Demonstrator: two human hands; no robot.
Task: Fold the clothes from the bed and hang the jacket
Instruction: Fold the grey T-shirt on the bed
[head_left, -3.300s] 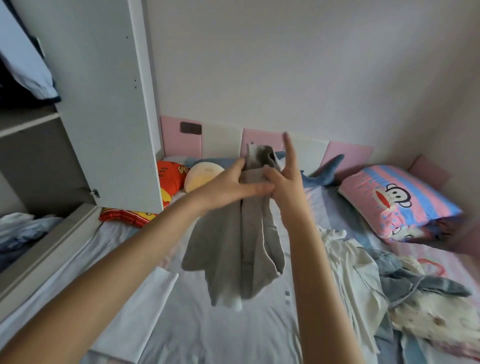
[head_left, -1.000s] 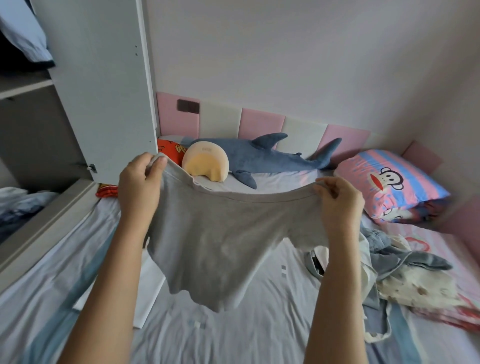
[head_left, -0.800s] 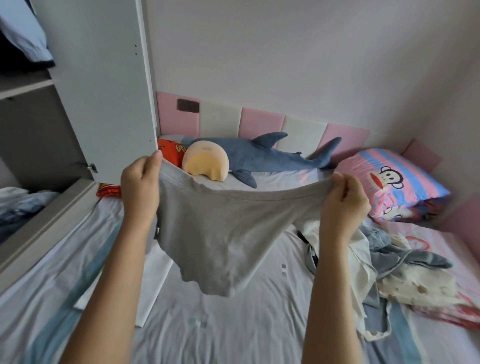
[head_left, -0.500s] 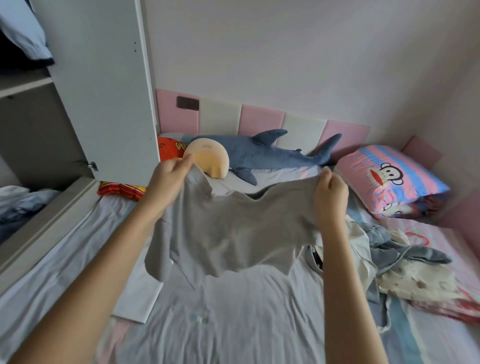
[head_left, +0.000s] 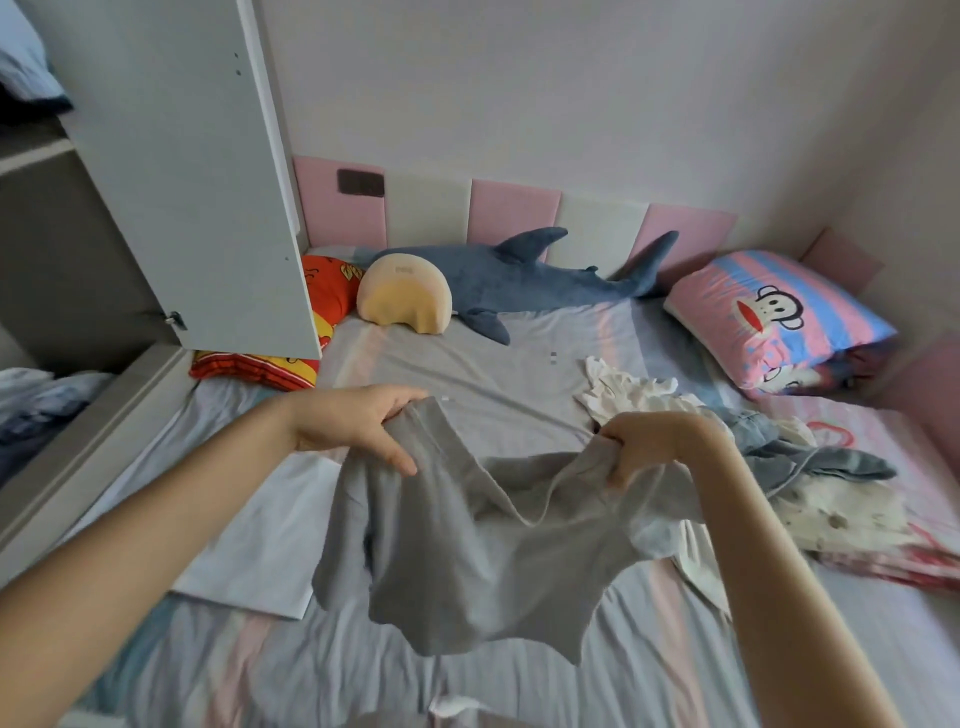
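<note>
Both hands have dropped since half a second ago, and the grey garment (head_left: 467, 551) has come down with them. It was held up near the shark plush (head_left: 524, 283); now its lower edge sags close over the bed (head_left: 467, 374). My left hand (head_left: 358, 423) pinches one top corner between thumb and fingers. My right hand (head_left: 660, 441) is curled round the other corner, bunching it. The cloth droops slack between them. Unfolded clothes (head_left: 821, 467) lie heaped just right of my right hand, and a flat white piece (head_left: 260, 530) lies beneath my left forearm.
</note>
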